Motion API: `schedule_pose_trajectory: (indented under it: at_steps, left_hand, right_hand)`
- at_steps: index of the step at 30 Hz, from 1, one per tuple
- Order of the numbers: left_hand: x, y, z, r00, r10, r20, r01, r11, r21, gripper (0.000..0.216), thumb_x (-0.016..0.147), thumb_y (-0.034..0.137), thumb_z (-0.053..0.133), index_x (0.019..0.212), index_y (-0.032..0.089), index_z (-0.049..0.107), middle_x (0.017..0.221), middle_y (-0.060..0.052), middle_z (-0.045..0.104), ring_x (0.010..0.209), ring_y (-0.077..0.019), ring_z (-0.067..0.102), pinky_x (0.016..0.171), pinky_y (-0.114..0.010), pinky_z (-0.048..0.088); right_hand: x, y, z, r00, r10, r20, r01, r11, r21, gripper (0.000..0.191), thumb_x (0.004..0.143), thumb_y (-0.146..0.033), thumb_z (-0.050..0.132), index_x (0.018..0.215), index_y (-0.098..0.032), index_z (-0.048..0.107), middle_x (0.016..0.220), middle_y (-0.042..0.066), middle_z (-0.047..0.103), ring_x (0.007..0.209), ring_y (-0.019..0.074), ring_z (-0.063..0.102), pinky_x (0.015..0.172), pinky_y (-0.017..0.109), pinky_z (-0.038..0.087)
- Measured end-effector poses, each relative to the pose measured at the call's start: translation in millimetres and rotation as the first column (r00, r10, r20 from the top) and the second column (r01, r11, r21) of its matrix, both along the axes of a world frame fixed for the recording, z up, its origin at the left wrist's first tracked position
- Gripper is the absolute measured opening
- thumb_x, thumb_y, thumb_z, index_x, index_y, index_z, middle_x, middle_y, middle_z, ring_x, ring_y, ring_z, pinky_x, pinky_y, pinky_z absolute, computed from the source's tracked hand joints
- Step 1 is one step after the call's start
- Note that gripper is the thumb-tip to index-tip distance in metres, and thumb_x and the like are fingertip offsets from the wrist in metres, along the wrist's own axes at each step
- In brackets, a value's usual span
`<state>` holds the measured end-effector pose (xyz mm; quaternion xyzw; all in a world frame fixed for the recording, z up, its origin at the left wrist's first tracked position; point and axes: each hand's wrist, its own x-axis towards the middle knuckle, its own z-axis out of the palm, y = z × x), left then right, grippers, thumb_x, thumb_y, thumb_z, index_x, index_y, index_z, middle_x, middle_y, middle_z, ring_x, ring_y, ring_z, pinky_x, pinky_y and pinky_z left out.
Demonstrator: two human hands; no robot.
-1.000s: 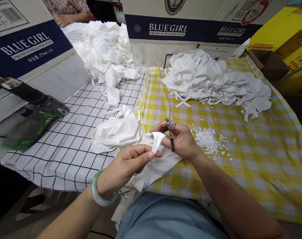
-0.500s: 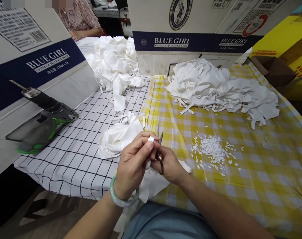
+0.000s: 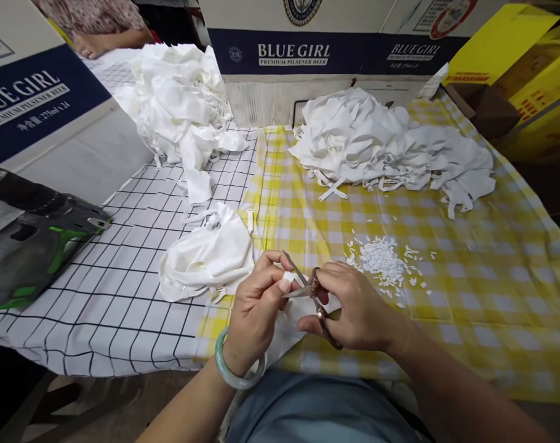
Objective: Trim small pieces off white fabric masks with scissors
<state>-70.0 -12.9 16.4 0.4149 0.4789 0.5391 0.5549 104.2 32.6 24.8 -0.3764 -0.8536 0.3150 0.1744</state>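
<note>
Pinched between the thumb and fingers of my left hand (image 3: 260, 301) is the white end of a fabric piece (image 3: 280, 341), whose rest hangs below over the table edge. My right hand (image 3: 360, 304) has its fingers in the handles of a pair of scissors (image 3: 315, 288). The blades are apart and lie on either side of the white end, close to my left fingertips. Left of my hands lies a white fabric bundle (image 3: 210, 252) with narrow straps. Many tiny white clippings (image 3: 384, 261) are heaped to the right.
White fabric piles stand at the back left (image 3: 178, 92) and back right (image 3: 358, 135). Beer cartons (image 3: 293, 55) rise behind them. A power drill (image 3: 40, 234) rests at the left beside another carton (image 3: 26, 104). A person's arm (image 3: 109, 42) shows at the far left.
My right hand has moved right and turned the scissors, and their blades are now spread around the white end. The view has shifted, with the drill nearer the left edge.
</note>
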Motion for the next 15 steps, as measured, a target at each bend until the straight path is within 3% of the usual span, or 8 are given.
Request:
schedule_pose_trajectory:
  at_steps: [3,8,15]
  left_hand:
    - [0.4,0.9,0.6,1.000,-0.003,-0.018,0.003,1.000,0.026,0.031,0.090,0.031,0.059,0.061,0.018,0.060,0.087,-0.006,0.050,0.097,-0.0213,0.047,0.068,-0.027,0.039]
    - [-1.5,-0.9,-1.7,0.999,-0.044,-0.030,0.042,0.997,-0.066,0.034,0.089,0.035,0.059,0.059,0.018,0.054,0.087,-0.007,0.050,0.087,-0.0210,0.047,0.062,-0.028,0.038]
    - [-2.5,-1.3,-1.4,0.998,-0.070,0.000,0.069,0.994,-0.084,0.028,0.086,0.031,0.058,0.061,0.018,0.058,0.087,-0.008,0.050,0.082,-0.0202,0.047,0.060,-0.029,0.037]
  right_hand:
    - [1.9,1.7,0.5,1.000,0.010,0.000,-0.010,1.000,0.020,0.045,0.076,-0.057,0.069,0.065,-0.020,0.046,0.061,-0.001,0.052,0.059,0.0137,0.044,0.062,0.029,0.033]
    - [4.3,4.6,1.3,1.000,0.028,0.005,-0.028,0.999,0.018,0.045,0.076,-0.055,0.070,0.064,-0.020,0.045,0.059,-0.002,0.052,0.057,0.0125,0.042,0.062,0.029,0.032]
    - [2.4,5.2,-0.4,1.000,0.027,-0.016,-0.027,1.000,0.009,0.047,0.074,-0.057,0.072,0.063,-0.020,0.045,0.058,-0.002,0.052,0.056,0.0122,0.042,0.062,0.029,0.032]
